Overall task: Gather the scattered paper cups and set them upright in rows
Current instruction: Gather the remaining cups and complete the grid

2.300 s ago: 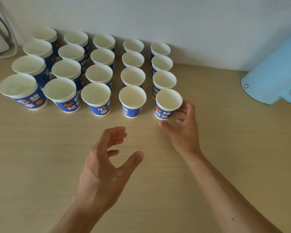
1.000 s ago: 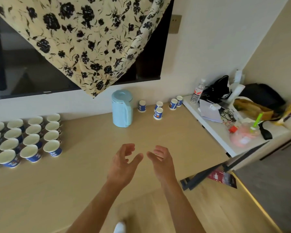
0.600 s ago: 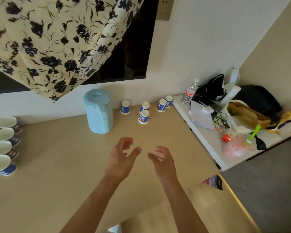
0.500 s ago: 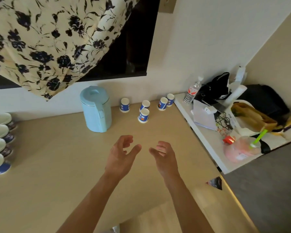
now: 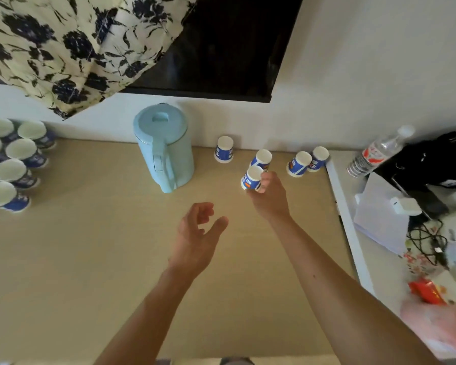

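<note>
Several blue-and-white paper cups stand upside down near the wall: one (image 5: 224, 153) beside the kettle, one (image 5: 261, 159) further right, and two (image 5: 298, 164) (image 5: 319, 159) at the desk's right end. My right hand (image 5: 270, 200) is closed around the nearest upside-down cup (image 5: 250, 179), thumb below it and fingers on its right side. My left hand (image 5: 198, 234) hovers open above the middle of the desk, holding nothing. Upright cups in rows (image 5: 9, 169) fill the far left edge.
A light blue kettle (image 5: 163, 148) stands between the rows and the upside-down cups. A white side table (image 5: 350, 233) on the right carries a water bottle (image 5: 377, 151), papers, cables and a black bag. A dark screen and floral cloth hang above.
My view swung from the cup rows to the right end of the desk. My right hand reached forward and took hold of the nearest upside-down cup; the left hand stayed open.
</note>
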`<action>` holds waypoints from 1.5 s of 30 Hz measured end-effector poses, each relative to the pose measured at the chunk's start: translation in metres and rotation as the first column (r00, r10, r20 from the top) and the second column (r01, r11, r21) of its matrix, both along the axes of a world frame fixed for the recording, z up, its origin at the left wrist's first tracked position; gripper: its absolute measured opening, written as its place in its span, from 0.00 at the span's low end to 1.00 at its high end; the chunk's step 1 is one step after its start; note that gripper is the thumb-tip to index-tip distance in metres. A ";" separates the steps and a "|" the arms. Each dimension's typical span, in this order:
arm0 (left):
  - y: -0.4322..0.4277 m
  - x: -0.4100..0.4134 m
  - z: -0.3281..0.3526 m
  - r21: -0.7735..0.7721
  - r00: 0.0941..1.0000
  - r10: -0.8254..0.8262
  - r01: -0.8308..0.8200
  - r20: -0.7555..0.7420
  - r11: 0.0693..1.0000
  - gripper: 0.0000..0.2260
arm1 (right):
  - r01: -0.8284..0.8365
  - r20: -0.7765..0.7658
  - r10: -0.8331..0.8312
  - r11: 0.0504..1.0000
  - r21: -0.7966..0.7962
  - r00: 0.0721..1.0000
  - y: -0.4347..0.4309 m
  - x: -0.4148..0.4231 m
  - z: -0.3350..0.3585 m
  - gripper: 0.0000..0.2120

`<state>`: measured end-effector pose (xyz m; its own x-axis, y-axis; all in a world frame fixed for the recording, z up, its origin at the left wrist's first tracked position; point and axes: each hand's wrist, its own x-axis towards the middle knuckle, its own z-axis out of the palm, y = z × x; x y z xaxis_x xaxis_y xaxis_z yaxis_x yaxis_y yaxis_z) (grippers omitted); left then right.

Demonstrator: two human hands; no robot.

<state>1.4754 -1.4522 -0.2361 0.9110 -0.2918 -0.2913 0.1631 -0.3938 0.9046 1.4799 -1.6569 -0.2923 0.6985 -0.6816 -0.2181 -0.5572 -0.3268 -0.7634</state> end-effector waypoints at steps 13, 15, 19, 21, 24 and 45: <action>-0.029 -0.014 -0.016 0.091 0.991 0.128 -0.125 -0.027 0.988 0.14 | -0.526 -0.406 0.353 0.699 -0.484 0.843 -0.062 0.059 -0.074 0.32; -0.030 -0.018 -0.019 0.097 0.990 0.132 -0.128 -0.044 0.987 0.14 | -0.532 -0.404 0.362 0.697 -0.481 0.840 -0.064 0.060 -0.083 0.31; -0.031 -0.024 -0.026 0.103 0.985 0.147 -0.138 -0.091 0.985 0.14 | -0.506 -0.350 0.376 0.735 -0.452 0.858 -0.068 0.056 -0.091 0.23; -0.032 -0.024 -0.029 0.100 0.981 0.151 -0.139 -0.124 0.985 0.14 | -0.393 -0.196 0.343 0.839 -0.376 0.919 -0.070 0.049 -0.089 0.22; -0.041 -0.019 -0.030 0.068 0.963 0.172 -0.162 -0.207 0.984 0.11 | -0.217 0.171 0.221 0.975 -0.041 0.960 -0.061 0.029 -0.069 0.23; -0.082 0.018 -0.028 -0.141 0.916 0.320 -0.359 -0.241 0.923 0.31 | -0.368 0.369 0.373 0.926 -0.088 0.851 -0.090 0.023 -0.014 0.21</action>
<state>1.4938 -1.5337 -0.2644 0.8881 -0.0408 -0.4578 0.4508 -0.1161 0.8850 1.5031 -1.7474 -0.3065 0.9270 -0.3568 0.1158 -0.0682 -0.4639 -0.8832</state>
